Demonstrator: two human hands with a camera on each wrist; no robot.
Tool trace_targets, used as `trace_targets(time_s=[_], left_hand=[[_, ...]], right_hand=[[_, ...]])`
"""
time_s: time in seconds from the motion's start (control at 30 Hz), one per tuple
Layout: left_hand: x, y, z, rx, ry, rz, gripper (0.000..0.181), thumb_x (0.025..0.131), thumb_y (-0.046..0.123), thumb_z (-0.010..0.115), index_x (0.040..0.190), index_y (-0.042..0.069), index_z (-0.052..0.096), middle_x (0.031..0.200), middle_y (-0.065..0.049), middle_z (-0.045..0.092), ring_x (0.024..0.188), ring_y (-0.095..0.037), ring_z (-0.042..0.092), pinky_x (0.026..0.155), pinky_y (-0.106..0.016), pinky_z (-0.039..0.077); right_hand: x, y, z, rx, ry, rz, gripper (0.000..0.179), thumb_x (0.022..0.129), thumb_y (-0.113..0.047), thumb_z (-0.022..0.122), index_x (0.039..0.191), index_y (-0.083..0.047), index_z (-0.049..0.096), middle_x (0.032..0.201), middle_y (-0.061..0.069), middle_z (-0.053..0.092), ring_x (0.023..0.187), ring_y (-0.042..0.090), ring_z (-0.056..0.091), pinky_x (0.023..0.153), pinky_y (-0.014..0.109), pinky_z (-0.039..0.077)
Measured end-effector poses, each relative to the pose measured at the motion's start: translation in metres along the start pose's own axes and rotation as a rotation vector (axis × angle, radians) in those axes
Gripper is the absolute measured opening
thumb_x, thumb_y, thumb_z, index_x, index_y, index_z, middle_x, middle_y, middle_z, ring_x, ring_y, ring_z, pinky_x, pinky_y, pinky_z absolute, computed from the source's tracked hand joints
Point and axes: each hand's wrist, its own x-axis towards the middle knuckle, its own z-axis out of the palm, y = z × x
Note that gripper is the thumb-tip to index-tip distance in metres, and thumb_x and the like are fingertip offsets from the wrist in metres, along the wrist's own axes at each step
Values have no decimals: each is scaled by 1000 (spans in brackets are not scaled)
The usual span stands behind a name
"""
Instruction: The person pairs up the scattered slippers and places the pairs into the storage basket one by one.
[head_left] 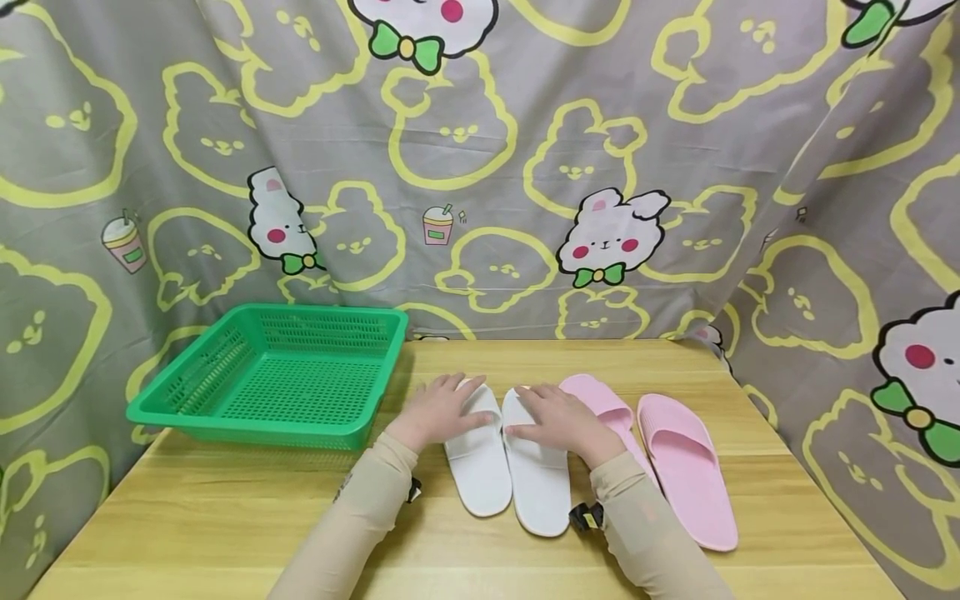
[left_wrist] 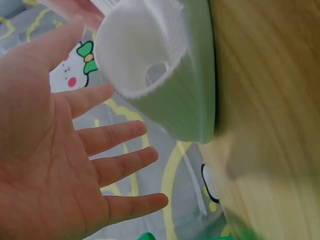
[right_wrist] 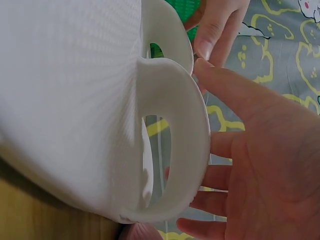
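Observation:
Two white slippers lie side by side on the table, toes pointing away from me. Over the strap of the left white slipper (head_left: 480, 483) my left hand (head_left: 442, 411) hovers with its fingers spread. In the left wrist view its palm faces the slipper's strap (left_wrist: 192, 100), fingers extended and holding nothing. My right hand (head_left: 564, 417) is above the right white slipper (head_left: 540, 496). The right wrist view shows its relaxed fingers right at the outer side of the strap (right_wrist: 192, 135), not curled round it. The two thumbs point toward each other.
A pair of pink slippers, one (head_left: 596, 392) partly behind my right forearm and the other (head_left: 697, 483) further right, lies on the wooden table (head_left: 247, 517). A green perforated basket (head_left: 270, 429) stands at the back left. A patterned grey curtain (head_left: 480, 200) hangs behind.

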Motion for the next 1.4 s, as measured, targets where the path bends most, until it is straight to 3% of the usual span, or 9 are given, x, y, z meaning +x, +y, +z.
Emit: trace_targets(time_s=[0.33,0.63,1.1,1.4], left_hand=[[0,3,7,9,-45,9,70,92,63,51,149,25,38,150,-13,45,139,-42,39,107,-71,29],[1,3,11,18,-45,-9,71,91,60,54,150,25,36,148,-14,46,137,-41,41,108,-69,30],[2,2,10,7,-12,-11,65,94,54,53,149,22,39,146,-13,50,133,-42,47,106,-72,30],[2,1,11,82,73,16,63,90,56,57,139,17,51,132,-15,62,119,-40,59,99,-70,40]], right_hand=[[1,3,0,30,-42,10,79,88,-61,59,146,-10,44,142,20,52,131,38,49,107,54,41],[0,4,1,29,-59,0,76,89,-58,59,146,-8,45,142,21,52,130,40,50,107,55,41],[-2,3,0,3,-28,-43,70,91,-51,60,142,-5,48,137,23,56,124,40,55,103,55,44],[-2,4,0,-10,-10,-57,69,90,-51,61,142,-6,49,134,23,58,120,40,58,100,55,47]])
